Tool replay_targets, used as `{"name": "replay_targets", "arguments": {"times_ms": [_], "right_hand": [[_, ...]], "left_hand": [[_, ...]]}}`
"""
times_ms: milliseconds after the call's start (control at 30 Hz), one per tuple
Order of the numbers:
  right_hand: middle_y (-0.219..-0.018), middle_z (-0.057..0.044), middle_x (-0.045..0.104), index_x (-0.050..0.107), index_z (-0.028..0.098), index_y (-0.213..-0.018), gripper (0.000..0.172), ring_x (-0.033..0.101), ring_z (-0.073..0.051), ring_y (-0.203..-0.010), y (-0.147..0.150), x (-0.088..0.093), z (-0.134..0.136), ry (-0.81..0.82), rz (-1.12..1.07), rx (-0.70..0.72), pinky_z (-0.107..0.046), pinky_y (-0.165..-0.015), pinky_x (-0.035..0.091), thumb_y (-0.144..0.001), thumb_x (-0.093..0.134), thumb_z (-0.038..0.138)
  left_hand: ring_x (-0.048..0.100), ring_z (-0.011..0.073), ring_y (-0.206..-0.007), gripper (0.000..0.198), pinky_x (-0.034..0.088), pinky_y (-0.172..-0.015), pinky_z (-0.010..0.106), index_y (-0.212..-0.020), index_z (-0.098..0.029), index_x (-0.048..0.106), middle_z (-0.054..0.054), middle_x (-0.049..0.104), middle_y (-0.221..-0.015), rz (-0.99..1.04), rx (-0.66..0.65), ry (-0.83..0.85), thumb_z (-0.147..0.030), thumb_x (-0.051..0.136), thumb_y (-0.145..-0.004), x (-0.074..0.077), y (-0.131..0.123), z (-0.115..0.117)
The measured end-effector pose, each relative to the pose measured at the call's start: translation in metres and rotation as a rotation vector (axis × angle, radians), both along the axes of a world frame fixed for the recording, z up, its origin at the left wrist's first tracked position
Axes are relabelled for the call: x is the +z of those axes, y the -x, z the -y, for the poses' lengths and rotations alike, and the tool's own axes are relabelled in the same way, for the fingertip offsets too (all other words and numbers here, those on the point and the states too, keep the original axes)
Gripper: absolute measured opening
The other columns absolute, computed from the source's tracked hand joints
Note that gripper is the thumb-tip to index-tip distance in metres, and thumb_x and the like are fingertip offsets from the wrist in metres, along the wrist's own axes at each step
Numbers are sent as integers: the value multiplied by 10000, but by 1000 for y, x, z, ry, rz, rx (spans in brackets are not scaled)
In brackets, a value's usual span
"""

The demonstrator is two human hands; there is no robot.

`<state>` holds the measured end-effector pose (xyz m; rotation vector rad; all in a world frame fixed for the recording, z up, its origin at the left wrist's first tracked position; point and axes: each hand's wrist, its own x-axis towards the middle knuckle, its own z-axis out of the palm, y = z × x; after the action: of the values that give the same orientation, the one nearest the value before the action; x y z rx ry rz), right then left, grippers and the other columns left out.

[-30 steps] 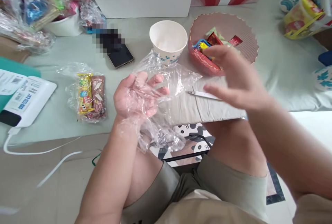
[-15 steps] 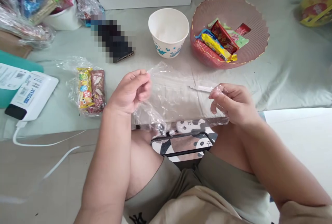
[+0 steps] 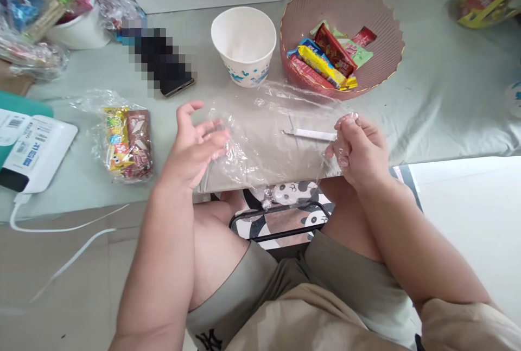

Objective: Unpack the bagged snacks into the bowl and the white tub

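Writing: the label on the white power bank (image 3: 35,150) and the wrappers in the snack packet (image 3: 126,139) are too small to read. The logo on the shorts (image 3: 208,340) is cut off. Left hand (image 3: 193,147) is spread wide, fingertips against the clear plastic bag (image 3: 272,145). Right hand (image 3: 360,147) pinches its right edge. The bag is stretched between them above the table (image 3: 448,117) edge, veiling a white stick (image 3: 311,134).

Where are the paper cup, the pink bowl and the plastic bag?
paper cup (image 3: 243,42): head view, on its white inside.
pink bowl (image 3: 358,6): head view, on its bare ribbed wall.
plastic bag (image 3: 272,150): head view, on its stretched middle.
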<state>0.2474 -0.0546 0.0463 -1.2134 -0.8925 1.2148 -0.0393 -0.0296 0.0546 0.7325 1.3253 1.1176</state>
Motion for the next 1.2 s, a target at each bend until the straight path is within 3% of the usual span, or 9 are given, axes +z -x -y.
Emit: {"name": "replay_targets", "arguments": {"times_ms": [133,267,367,433,600,767,900,1067,1200], "right_hand": [[-385,128,370,622,223,-707,296,287,-40,-273,-4,-2,2,2,-7,12,-226,-415,475,-825,805,423],[-457,70,491,632,212,-654,335,444,-64,-359,-8,-4,4,34,38,139,-229,-442,474,-816,798,454],[-716,-30,718,717,201,-763,390,693,-146,-634,-10,-8,3,36,68,258,-257,-538,557,-797,784,583],[-859,-41,780,727,238,-1049,492,758,-192,-750,-14,-12,1,49,14,308,-315,-625,617,-788,763,654],[-814,27,781,355,377,-1541,831,759,-208,-659,-18,-19,1,33,0,447,-368,-604,620,-839,761,559],[-660,65,669,599,338,-1300,449,630,-132,-506,-13,-15,4,-122,130,299,-285,-521,554,-888,766,396],[-707,48,681,655,310,-1129,269,597,-107,-507,-14,-13,1,-245,112,143,-247,-486,523,-899,763,397],[-698,30,672,720,259,-925,197,598,-91,-542,-14,-8,0,-251,160,23,-221,-484,497,-838,825,401],[-849,21,719,723,290,-980,313,630,-107,-592,-13,-6,2,-270,125,-8,-268,-554,543,-770,866,473]], "left_hand": [[435,57,-461,417,256,-428,191,-992,-245,545,-72,646,-646,-131,160,-35,-148,815,-689,4,11,0],[566,44,-599,265,407,-534,157,-955,-253,503,-113,623,-674,107,396,-126,-187,728,-832,12,21,-5],[717,130,-738,343,543,-594,223,-1005,-281,547,-63,730,-807,180,234,46,-265,802,-777,13,22,-2],[697,128,-619,450,466,-466,192,-1065,-299,589,-41,747,-798,124,141,95,-198,843,-707,11,23,1],[649,103,-485,458,321,-347,148,-1097,-314,640,-35,740,-713,50,37,105,-196,881,-727,6,30,0],[739,198,-539,718,494,-427,202,-1325,-322,553,23,790,-753,113,-70,50,-493,901,-721,0,41,7],[789,248,-598,1139,595,-531,249,-1567,-362,348,4,813,-794,86,-300,-53,-298,981,-622,-7,43,21],[720,101,-517,447,560,-504,129,-1012,-265,682,-53,783,-669,144,47,-435,-304,976,-677,-5,32,18],[766,157,-611,478,644,-560,231,-980,-229,717,8,827,-792,108,-47,-429,-363,1010,-626,0,26,17]]}}
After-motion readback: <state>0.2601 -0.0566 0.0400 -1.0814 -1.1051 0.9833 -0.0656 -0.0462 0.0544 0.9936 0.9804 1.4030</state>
